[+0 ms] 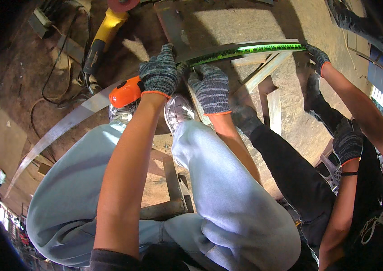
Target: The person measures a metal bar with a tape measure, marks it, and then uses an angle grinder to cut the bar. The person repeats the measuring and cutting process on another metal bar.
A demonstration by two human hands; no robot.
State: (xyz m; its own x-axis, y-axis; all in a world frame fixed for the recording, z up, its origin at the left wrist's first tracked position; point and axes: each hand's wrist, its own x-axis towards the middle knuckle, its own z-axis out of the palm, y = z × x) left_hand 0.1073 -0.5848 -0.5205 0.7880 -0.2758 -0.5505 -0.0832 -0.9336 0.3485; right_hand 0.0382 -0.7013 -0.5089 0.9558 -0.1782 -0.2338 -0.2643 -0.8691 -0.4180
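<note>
A long flat metal bar curves across the view from lower left to upper right. Along its right part lies the green blade of a tape measure. The orange tape measure case is against my left hand, which is gloved in grey knit and closed over the blade and bar beside the case. My right hand, gloved alike, has its fingers curled at the bar's near edge, just under the blade. At the far right end, a co-worker's gloved hand holds the blade and bar.
A yellow and black angle grinder with a cord lies on the floor at upper left. Metal bars form a frame between my legs; more steel pieces lie under the bar's right part. The co-worker's other gloved hand rests near their knee.
</note>
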